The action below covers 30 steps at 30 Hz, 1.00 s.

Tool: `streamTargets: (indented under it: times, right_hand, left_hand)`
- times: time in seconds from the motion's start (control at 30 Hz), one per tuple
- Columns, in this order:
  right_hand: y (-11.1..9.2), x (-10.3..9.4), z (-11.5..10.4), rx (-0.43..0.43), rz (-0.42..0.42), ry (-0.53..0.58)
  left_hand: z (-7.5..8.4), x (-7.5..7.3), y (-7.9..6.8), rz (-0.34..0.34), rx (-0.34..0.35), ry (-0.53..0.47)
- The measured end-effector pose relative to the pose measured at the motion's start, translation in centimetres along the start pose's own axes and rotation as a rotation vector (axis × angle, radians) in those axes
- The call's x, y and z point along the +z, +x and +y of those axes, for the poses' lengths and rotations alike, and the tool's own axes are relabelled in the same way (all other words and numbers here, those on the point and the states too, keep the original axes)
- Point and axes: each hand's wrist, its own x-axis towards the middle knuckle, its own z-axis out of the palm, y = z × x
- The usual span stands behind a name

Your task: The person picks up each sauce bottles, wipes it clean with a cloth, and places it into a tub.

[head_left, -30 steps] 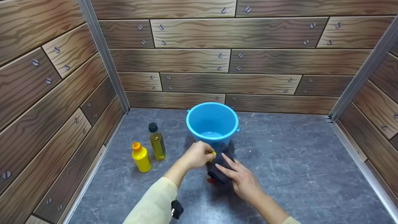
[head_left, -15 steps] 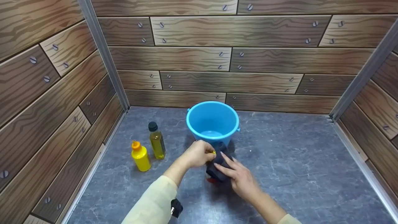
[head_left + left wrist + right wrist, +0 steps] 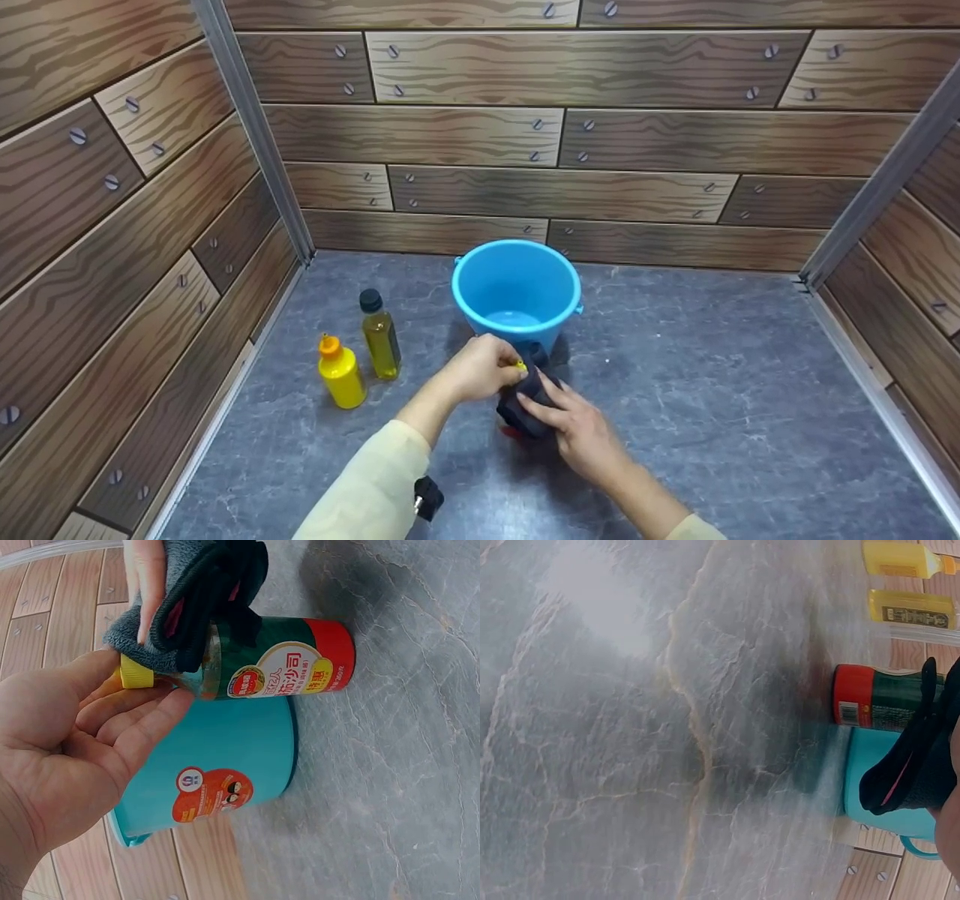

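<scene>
A sauce bottle (image 3: 285, 664) with a green-and-white label, red base and yellow cap (image 3: 136, 673) stands upright on the grey surface, in front of the bucket. My left hand (image 3: 480, 369) pinches the cap between thumb and fingers. My right hand (image 3: 589, 435) holds a folded dark grey cloth (image 3: 525, 416) against the bottle's upper side, its fingers laid over the fabric. In the head view the cloth and hands hide most of the bottle; its red base shows just below the cloth. The right wrist view shows the cloth (image 3: 911, 765) drooping beside the bottle.
A light blue bucket (image 3: 517, 289) stands right behind the bottle. To the left are a yellow squeeze bottle (image 3: 343, 379) with an orange top and an oil bottle (image 3: 382, 345) with a black cap. Wood-patterned walls (image 3: 465, 135) enclose the back and sides.
The cloth has shifted slightly toward the left and turned a little under my right hand. My left hand keeps its pinch on the cap. The head view has tilted slightly.
</scene>
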Motion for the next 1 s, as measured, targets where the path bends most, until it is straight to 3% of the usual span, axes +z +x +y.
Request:
streamTargets:
  times: [0.57,1.0]
  right_hand:
    - [-0.5,0.7,0.4,0.016,-0.006,-0.013]
    - [-1.1,1.5,0.7,-0.085,0.094,-0.021]
  left_hand:
    - [0.2,0.2,0.2,0.018,-0.023,-0.006]
    - [0.0,0.4,0.2,0.021,-0.028,-0.012]
